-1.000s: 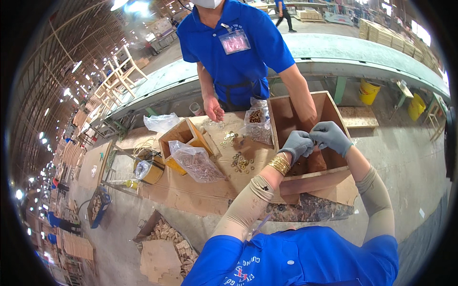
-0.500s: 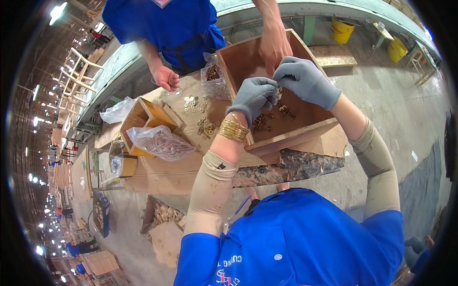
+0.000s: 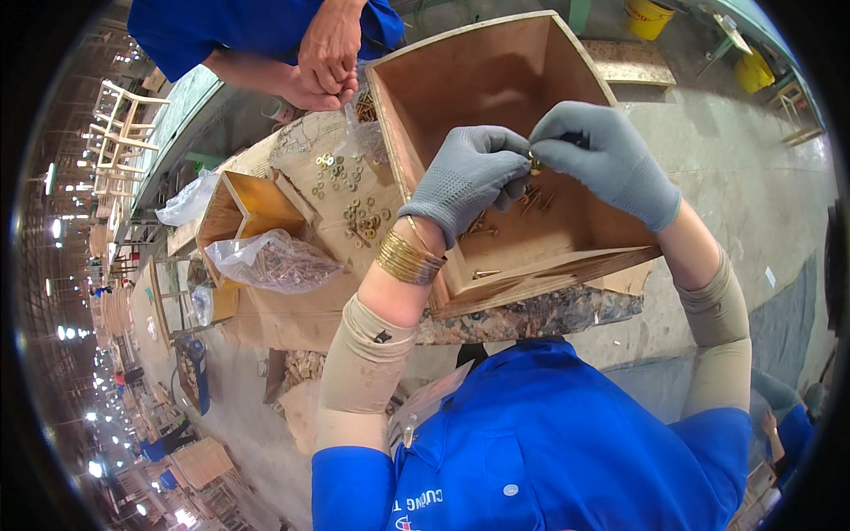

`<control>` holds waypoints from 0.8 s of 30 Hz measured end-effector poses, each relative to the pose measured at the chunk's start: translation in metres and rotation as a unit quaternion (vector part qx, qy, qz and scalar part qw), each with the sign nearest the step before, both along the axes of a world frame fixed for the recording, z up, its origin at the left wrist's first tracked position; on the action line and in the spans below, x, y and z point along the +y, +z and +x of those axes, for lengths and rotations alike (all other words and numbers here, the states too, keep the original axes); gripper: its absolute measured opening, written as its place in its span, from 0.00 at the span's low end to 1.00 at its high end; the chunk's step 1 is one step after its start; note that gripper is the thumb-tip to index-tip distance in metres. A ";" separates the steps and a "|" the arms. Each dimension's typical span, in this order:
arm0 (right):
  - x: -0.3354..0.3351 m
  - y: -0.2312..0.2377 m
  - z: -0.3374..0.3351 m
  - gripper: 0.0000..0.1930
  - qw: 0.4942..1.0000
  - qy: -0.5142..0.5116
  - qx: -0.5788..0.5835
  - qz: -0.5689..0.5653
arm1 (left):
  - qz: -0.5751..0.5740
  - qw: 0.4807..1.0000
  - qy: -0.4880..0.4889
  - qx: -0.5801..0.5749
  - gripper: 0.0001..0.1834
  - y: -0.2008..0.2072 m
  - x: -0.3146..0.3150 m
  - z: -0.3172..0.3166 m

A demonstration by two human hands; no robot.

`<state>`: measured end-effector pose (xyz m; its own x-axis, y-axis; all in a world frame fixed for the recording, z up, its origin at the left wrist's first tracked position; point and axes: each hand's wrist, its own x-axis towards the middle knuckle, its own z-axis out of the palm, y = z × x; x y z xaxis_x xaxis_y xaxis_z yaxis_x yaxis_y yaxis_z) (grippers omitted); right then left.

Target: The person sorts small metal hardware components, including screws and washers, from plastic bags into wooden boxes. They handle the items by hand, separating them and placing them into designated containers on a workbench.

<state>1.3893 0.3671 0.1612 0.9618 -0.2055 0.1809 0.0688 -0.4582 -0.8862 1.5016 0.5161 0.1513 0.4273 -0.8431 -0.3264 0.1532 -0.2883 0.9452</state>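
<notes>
Grey gloves with a fine knit pattern cover the left hand [image 3: 469, 177] and right hand [image 3: 606, 159]; between them shows a small gold-coloured piece [image 3: 535, 165]. The bangles [image 3: 412, 257] are gold, the arm sleeves [image 3: 367, 345] beige, the near shirt [image 3: 584, 434] plain blue. The large box [image 3: 549, 280] is brown with paler tan edges, and its screws [image 3: 536, 202] look brassy. Left, a clear bag [image 3: 266, 261] shows reddish-brown contents; far right, a bucket [image 3: 649, 19] is yellow. Mottled black and tan marks the near table edge [image 3: 549, 315].
</notes>
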 end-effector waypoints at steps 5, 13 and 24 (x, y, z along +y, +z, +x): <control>-0.006 -0.005 0.014 0.09 0.987 -0.037 0.111 0.107 | 0.038 0.996 -0.016 -0.075 0.10 0.011 -0.014 0.005; -0.012 -0.022 0.007 0.10 0.997 -0.047 0.003 0.067 | 0.048 0.996 0.026 -0.070 0.11 0.009 -0.011 0.002; -0.007 -0.009 0.006 0.09 0.986 -0.068 0.043 0.149 | -0.248 0.884 0.371 0.134 0.12 -0.019 0.167 0.005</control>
<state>1.3949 0.3605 0.1525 0.9308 -0.3653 0.0127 -0.0557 -0.1761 -0.9828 1.5063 0.6828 0.1324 0.8869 -0.4302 -0.1685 0.3643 0.4268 0.8277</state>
